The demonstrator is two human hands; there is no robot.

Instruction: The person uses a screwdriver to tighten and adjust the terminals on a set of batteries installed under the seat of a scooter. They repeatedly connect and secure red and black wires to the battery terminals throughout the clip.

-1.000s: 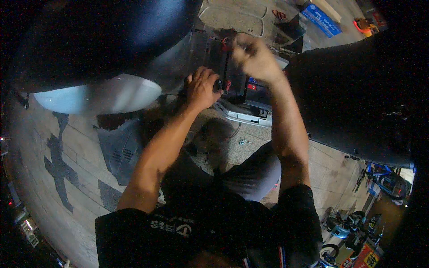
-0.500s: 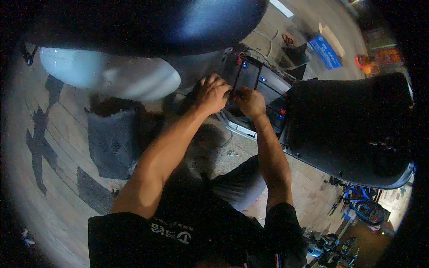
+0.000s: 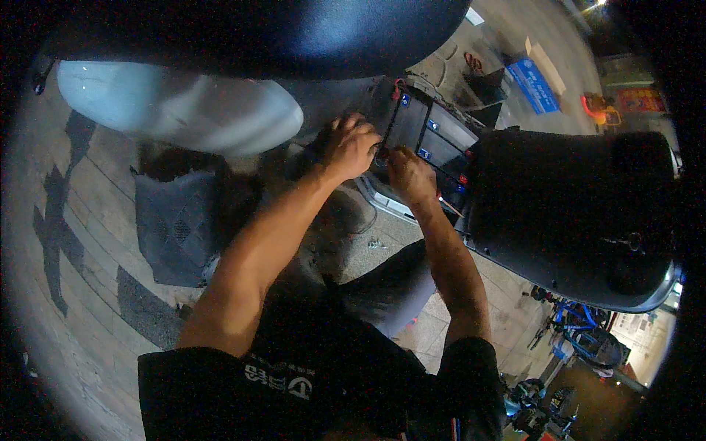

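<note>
Both my hands work close together at the near left end of an uncovered compartment holding dark grey battery blocks with blue-marked corners and red terminal spots. My left hand has its fingers curled down at the compartment's left side; its fingertips are partly hidden. Just to its right, my right hand is closed, thumb and fingers pinched together over the nearest block. What either hand grips is too dark and small to make out. The two hands' fingertips almost meet.
A large black panel stands open on the right, with a pale blue body panel under a black seat-like shape at upper left. A dark grey box-like piece sits on the paving. Beyond lies a blue carton; a blue bicycle stands lower right.
The view has shifted slightly. My right hand has turned a little and sits slightly lower, leaving more of the battery blocks showing. My left hand keeps nearly the same place and pose.
</note>
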